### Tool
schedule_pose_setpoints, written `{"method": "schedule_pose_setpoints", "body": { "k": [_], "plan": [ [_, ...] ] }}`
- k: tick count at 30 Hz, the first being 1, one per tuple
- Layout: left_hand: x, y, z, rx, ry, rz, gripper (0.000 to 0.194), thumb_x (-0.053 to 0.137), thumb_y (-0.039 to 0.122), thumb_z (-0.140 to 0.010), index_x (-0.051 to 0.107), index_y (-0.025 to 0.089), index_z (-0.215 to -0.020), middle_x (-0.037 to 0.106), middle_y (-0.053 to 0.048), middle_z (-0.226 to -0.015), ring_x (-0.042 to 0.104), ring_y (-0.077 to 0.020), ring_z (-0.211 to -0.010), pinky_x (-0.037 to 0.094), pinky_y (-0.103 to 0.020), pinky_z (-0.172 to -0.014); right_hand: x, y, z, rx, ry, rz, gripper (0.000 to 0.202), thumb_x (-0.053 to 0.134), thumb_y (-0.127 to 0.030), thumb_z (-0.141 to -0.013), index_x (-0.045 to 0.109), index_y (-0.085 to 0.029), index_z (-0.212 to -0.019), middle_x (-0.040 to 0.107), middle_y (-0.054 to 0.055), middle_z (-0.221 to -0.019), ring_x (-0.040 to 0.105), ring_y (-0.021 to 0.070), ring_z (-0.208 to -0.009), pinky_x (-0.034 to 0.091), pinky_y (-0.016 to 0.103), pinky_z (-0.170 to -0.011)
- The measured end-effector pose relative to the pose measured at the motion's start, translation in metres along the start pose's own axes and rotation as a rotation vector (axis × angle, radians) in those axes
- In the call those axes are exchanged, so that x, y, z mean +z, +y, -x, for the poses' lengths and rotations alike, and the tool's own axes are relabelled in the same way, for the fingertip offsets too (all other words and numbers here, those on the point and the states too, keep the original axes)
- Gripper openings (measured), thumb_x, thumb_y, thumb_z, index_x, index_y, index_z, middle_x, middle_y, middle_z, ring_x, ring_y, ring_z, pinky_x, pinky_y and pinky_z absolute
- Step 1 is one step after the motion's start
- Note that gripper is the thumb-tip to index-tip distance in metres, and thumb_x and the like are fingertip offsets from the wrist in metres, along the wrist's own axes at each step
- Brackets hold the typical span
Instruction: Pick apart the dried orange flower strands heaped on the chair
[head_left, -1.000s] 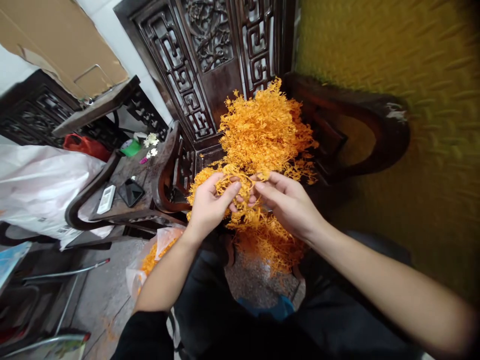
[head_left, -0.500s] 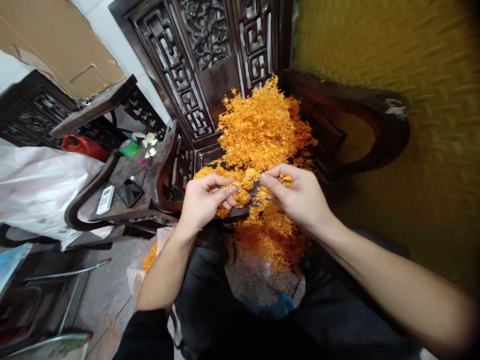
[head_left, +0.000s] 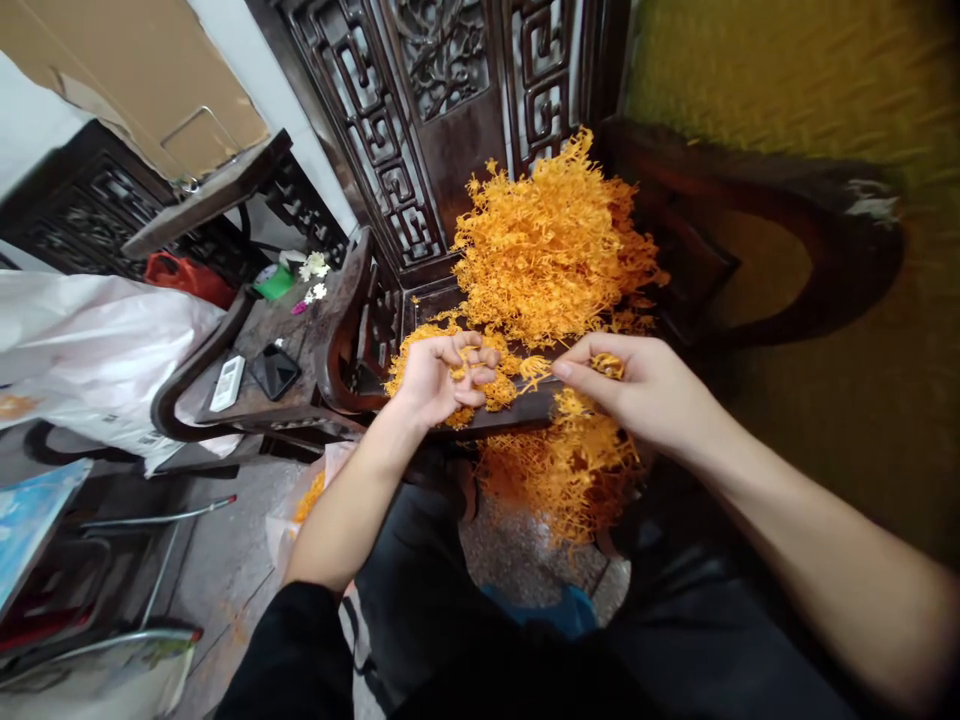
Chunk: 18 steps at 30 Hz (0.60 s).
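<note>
A tall heap of orange, curly, thread-like sprigs (head_left: 551, 250) stands on the seat of a dark carved wooden chair. My right hand (head_left: 637, 385) is closed in a pinch on a small orange sprig (head_left: 535, 372), in front of the heap; more orange strands show within its curled fingers. To its left, my left hand (head_left: 450, 380) is turned palm up, its fingers loosely bent and apart. Orange bits show between those fingers, but whether they lie in the hand or behind it is unclear. A lower orange pile (head_left: 420, 345) spreads behind the left hand.
More orange sprigs (head_left: 559, 480) hang below the seat edge between my knees. At left, a wooden side table (head_left: 251, 325) bears a phone (head_left: 275, 371), a white remote-like object (head_left: 227, 384) and green tape (head_left: 274, 281). A plastic bag (head_left: 285, 520) with orange pieces stands on the floor.
My left hand has turned palm up and its fingers have loosened. My right hand still pinches the small sprig, now further from the left hand. The whole view has shifted slightly.
</note>
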<state>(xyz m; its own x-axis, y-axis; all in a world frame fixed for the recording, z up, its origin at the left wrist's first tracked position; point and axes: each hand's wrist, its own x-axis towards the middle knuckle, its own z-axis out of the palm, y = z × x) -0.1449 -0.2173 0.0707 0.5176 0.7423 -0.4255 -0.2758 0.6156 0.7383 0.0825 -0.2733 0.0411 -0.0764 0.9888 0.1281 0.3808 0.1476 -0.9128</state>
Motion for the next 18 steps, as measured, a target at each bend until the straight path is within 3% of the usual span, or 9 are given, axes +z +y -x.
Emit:
{"method": "schedule_pose_setpoints", "body": {
  "k": [4,7,10,13,18],
  "plan": [
    [0.002,0.000,-0.001,-0.073,-0.012,-0.069,0.046,0.060,0.015,-0.049,0.062,0.021,-0.095,0.061,-0.007,-0.084,0.046,-0.0129,-0.060,0.015,-0.019,-0.046,0.004,0.003,0.000,-0.020,-0.072,0.032,0.045,0.066,-0.066,-0.089,0.071,-0.023,-0.076,0.073,0.005,-0.074,0.060,0.0211,-0.067,0.044,0.036,-0.067],
    [0.007,-0.007,-0.003,-0.032,0.010,-0.275,0.032,0.070,0.036,-0.072,0.065,0.020,-0.099,0.055,-0.004,-0.078,0.035,-0.0090,-0.054,0.009,-0.022,-0.045,0.004,0.004,0.001,0.013,-0.113,0.052,0.044,0.064,-0.065,-0.089,0.070,-0.023,-0.076,0.070,0.003,-0.072,0.057,0.0197,-0.065,0.041,0.035,-0.065],
    [0.012,-0.019,-0.004,0.170,-0.008,-0.696,0.040,0.066,0.059,-0.090,0.066,0.019,-0.091,0.052,-0.001,-0.073,0.038,-0.0089,-0.056,0.020,-0.024,-0.046,0.004,0.002,0.002,0.013,-0.137,0.047,0.044,0.064,-0.063,-0.090,0.070,-0.022,-0.076,0.068,0.002,-0.070,0.056,0.0186,-0.065,0.041,0.033,-0.065],
    [0.015,-0.027,-0.004,0.426,0.005,-0.984,0.040,0.069,0.054,-0.093,0.061,0.019,-0.077,0.053,0.001,-0.070,0.045,-0.0101,-0.063,0.033,-0.025,-0.056,0.006,0.000,0.002,0.006,-0.148,0.056,0.044,0.063,-0.061,-0.091,0.067,-0.021,-0.073,0.064,0.002,-0.066,0.053,0.0172,-0.062,0.039,0.031,-0.062],
    [0.020,-0.028,-0.011,0.627,0.226,-0.886,0.046,0.071,0.056,-0.092,0.052,0.020,-0.070,0.045,0.005,-0.059,0.037,-0.0087,-0.053,0.027,-0.027,-0.051,0.011,-0.010,-0.001,0.048,-0.106,0.074,0.035,0.065,-0.050,-0.089,0.065,-0.021,-0.070,0.055,-0.001,-0.055,0.042,0.0133,-0.052,0.031,0.029,-0.053]
  ]
}}
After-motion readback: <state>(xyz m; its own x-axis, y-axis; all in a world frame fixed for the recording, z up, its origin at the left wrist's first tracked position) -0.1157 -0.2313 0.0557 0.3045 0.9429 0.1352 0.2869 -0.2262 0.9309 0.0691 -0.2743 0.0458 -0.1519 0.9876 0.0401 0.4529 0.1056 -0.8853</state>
